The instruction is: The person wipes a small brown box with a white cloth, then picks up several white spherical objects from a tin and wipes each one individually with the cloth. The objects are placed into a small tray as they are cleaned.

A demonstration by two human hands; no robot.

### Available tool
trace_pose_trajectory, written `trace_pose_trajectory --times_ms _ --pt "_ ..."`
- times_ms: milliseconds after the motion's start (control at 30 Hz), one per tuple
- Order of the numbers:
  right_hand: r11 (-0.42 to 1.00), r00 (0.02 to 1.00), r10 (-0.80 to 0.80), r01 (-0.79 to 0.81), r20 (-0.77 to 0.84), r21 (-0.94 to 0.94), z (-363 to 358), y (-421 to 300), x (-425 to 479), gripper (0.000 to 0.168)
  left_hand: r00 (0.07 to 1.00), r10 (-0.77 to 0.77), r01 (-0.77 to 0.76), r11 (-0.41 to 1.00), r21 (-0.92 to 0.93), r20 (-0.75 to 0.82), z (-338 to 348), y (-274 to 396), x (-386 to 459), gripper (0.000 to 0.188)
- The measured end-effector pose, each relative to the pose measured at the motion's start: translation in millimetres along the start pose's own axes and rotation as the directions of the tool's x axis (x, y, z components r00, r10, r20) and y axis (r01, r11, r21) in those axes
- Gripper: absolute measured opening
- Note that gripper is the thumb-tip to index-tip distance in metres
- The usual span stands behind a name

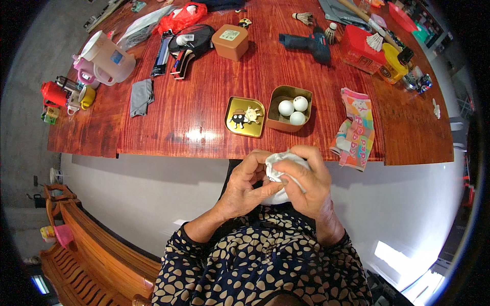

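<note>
Both hands hold a bunched white cloth [288,168] just in front of the table's near edge. My left hand [245,181] pinches its left side, and my right hand [308,181] wraps over the top and right, fingers pressing into the fabric. What the cloth is, or whether anything is inside it, I cannot tell. Straight ahead on the table stands an uncovered brown tin [288,124] holding three white balls [297,108], apparently table tennis balls. To its left lies a gold tin lid [245,129] with two small cartoon figures [245,116] on it.
On the reddish wooden table [180,126] lie a folded grey cloth [141,97], a colourful printed cloth [356,128] overhanging the edge, and a cordless drill [312,44]. A closed brown tin [230,44], table tennis bat [197,36], plastic jug [109,55] and red box [360,49] stand farther off.
</note>
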State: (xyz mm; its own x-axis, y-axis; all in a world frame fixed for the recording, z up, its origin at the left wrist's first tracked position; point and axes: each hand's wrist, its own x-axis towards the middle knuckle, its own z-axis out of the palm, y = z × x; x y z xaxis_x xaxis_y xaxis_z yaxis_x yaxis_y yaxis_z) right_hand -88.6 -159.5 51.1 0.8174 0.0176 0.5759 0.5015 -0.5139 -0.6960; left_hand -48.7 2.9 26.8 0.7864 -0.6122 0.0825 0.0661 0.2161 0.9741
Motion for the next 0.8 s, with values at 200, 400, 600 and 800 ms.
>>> trace_pose_trajectory --times_ms 200,400,600,800 --pt "0.948 0.977 0.212 -0.211 0.022 0.238 1.4 9.5 5.6 0.019 0.996 0.061 -0.068 0.993 -0.101 -0.066 4.6 -1.6 3.4 0.041" --pt "0.996 0.997 0.017 -0.010 -0.077 0.087 9.9 12.1 -5.9 0.032 0.995 -0.045 0.011 0.935 -0.354 -0.086 -3.6 -6.2 6.8 0.040" --pt "0.989 0.986 -0.147 0.144 -0.084 -0.038 11.3 10.5 -9.0 0.039 0.987 -0.087 0.027 0.920 -0.391 -0.136 1.4 -5.4 10.6 0.041" --pt "0.995 0.991 0.062 -0.052 -0.116 0.089 9.7 12.9 -2.4 0.031 0.996 -0.039 0.003 0.918 -0.397 -0.082 1.1 -10.8 8.3 0.044"
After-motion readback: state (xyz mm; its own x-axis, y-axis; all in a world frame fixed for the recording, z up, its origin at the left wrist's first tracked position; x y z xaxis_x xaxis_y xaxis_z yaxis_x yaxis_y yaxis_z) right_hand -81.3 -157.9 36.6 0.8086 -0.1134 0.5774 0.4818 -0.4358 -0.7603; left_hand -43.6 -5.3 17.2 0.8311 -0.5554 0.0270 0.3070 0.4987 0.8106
